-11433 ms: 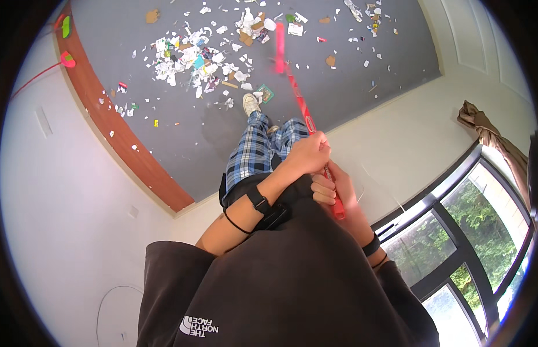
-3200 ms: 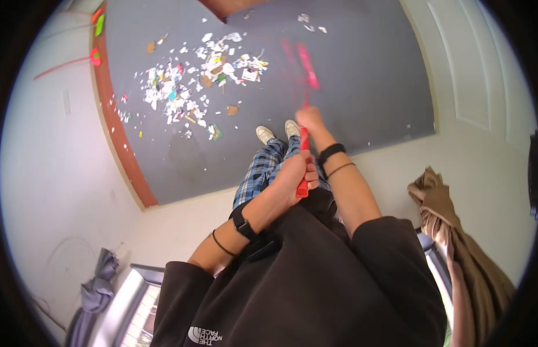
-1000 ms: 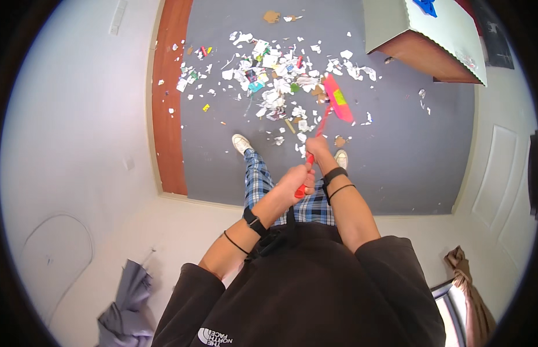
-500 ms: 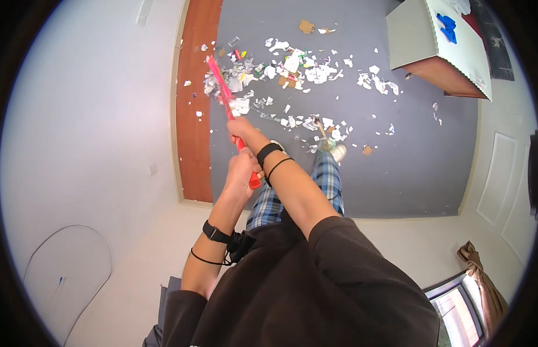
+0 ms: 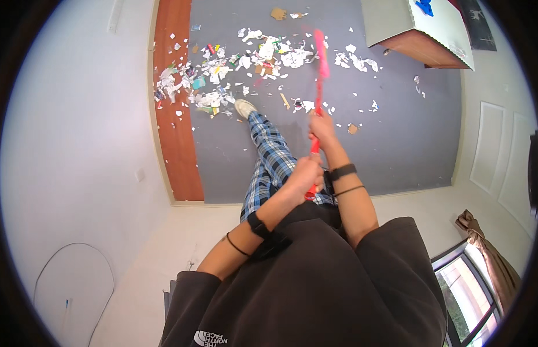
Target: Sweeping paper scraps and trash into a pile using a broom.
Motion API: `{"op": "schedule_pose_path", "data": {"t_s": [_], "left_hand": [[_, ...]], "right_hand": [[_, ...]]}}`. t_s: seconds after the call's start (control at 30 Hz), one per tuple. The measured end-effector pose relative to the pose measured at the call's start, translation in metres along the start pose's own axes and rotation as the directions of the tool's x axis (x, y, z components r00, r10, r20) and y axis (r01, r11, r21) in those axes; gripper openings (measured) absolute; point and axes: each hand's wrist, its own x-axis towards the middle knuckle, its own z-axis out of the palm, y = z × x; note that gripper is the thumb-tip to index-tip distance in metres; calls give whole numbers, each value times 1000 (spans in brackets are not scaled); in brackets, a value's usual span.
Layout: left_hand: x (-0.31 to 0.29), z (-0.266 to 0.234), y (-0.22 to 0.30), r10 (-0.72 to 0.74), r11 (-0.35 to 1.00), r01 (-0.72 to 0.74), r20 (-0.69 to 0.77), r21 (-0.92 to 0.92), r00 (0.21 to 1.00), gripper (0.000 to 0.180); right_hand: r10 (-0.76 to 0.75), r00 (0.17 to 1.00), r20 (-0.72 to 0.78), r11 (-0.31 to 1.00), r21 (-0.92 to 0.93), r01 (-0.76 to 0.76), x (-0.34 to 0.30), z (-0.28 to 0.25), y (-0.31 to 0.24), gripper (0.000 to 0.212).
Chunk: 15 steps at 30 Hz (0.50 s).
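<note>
Both my hands grip the red handle of a broom point(image 5: 319, 95). My left hand point(image 5: 306, 175) wraps round it close to its near end, and my right hand point(image 5: 322, 128) holds it further up. The pink broom head, blurred by motion, is at the far end, over the grey floor right of the main scatter. Torn white paper scraps point(image 5: 295, 58) lie to the left of the head, with more scraps point(image 5: 357, 61) to its right. A denser pile of litter point(image 5: 215, 98) lies near my shoe, partly on the reddish-brown strip.
A reddish-brown floor strip point(image 5: 181, 156) runs along the white wall point(image 5: 78, 127) on the left. At the far right stands a white-topped box-like piece of furniture point(image 5: 439, 29) with a blue item on it. Brown cardboard pieces point(image 5: 353, 129) lie on the grey floor point(image 5: 396, 150).
Both my hands and the broom have swung from the left to the right. Scraps on the left now spread further onto the reddish-brown strip. One foot has stepped to the left.
</note>
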Motion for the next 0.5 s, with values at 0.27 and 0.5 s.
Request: {"op": "schedule_pose_path", "data": {"t_s": [0.27, 0.5], "left_hand": [[78, 72, -80, -322, 945, 307, 143, 114, 936, 17], [158, 100, -161, -299, 937, 283, 49, 207, 953, 15]], "right_hand": [[245, 902, -356, 969, 55, -242, 4, -185, 53, 27], [348, 879, -325, 935, 46, -353, 41, -260, 118, 17]]}}
